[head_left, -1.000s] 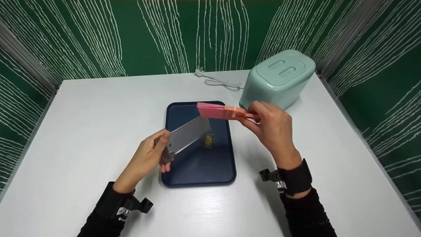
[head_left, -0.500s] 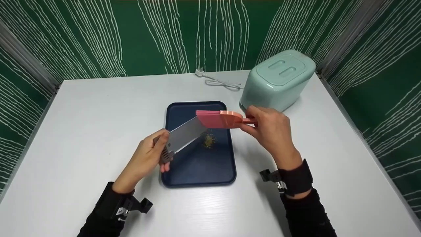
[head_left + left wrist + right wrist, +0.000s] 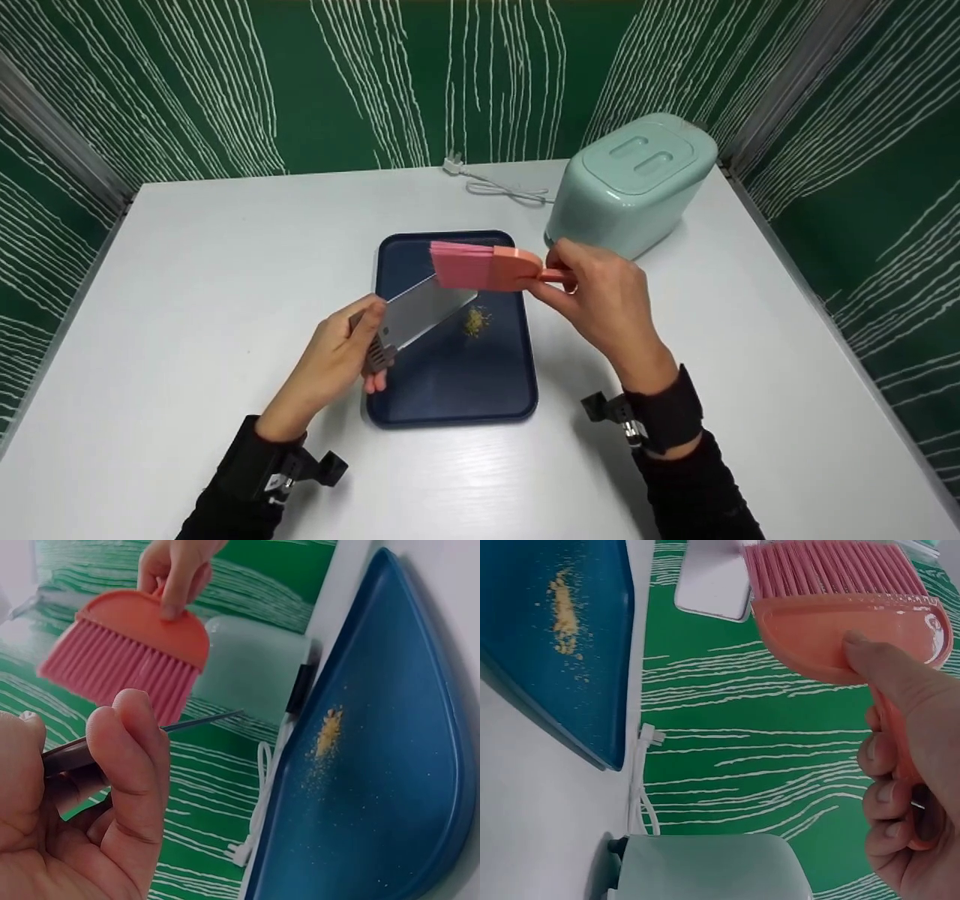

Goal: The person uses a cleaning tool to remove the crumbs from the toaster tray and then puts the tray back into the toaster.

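Note:
Between thumb and fingers my left hand [image 3: 341, 349] holds a flat metal crumb tray [image 3: 420, 311] by its grey slotted end, tilted above a dark blue tray [image 3: 457, 386]. My right hand [image 3: 607, 300] grips the handle of an orange hand brush [image 3: 517, 268]; its pink bristles overlap the far end of the crumb tray in the head view. The right wrist view has the brush [image 3: 825, 630] bristles up, thumb pressed on its head. A small heap of yellowish crumbs [image 3: 475, 321] lies on the blue tray, with finer specks around the crumbs [image 3: 328, 736] in the left wrist view.
A mint-green toaster [image 3: 630, 187] stands behind my right hand, close to the brush handle. Its white cord and plug [image 3: 454, 165] lie at the table's back edge. Green walls with white lines border the white table [image 3: 225, 300].
My right hand has moved the brush down and then left, so the bristles now lie further over the crumb tray. The left hand has barely moved.

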### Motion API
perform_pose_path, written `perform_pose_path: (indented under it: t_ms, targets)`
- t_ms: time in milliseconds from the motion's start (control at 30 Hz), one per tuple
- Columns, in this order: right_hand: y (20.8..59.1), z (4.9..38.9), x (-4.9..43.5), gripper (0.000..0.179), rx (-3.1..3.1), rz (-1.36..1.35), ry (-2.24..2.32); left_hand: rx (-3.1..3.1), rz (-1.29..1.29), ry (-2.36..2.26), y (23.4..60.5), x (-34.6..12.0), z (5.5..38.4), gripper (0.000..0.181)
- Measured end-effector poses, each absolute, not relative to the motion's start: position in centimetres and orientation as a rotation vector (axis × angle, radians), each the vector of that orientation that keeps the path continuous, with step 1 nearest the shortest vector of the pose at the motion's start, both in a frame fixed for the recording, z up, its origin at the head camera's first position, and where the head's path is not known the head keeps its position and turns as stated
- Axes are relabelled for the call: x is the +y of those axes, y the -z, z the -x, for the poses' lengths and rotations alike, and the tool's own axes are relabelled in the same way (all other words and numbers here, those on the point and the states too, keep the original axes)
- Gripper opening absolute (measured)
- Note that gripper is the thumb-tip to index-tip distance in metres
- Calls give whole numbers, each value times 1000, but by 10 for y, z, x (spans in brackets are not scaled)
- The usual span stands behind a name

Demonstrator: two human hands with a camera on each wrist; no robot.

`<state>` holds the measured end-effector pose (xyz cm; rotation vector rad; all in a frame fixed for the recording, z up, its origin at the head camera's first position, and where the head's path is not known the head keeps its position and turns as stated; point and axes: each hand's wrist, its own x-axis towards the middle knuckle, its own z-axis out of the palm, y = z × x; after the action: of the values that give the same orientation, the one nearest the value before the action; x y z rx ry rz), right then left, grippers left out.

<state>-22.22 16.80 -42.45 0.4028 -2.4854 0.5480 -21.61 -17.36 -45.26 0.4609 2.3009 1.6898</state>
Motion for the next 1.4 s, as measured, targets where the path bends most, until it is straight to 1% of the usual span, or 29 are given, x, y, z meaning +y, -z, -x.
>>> perform_pose_path:
  t_ms: [333, 567, 800, 967, 1167, 1400]
  targets:
    - [425, 223, 178, 39, -2566, -286, -469, 2365, -484, -1661, 450, -175, 216, 44]
    - [422, 222, 178, 32, -2540, -272, -571, 2423, -459, -1638, 451, -175, 215, 39]
    - [430, 225, 173, 38, -2528, -265, -470, 2433, -498, -1635, 450, -175, 215, 37]
    - [432, 225, 172, 41, -2549, -300, -445, 2428, -513, -1651, 450, -176, 215, 36]
    - [428, 223, 180, 38, -2678, -365, -476, 2497, -519, -1609, 451, -176, 217, 32]
    - [423, 224, 193, 44, -2887, -410, -687, 2603, -512, -1560, 453, -177, 219, 27]
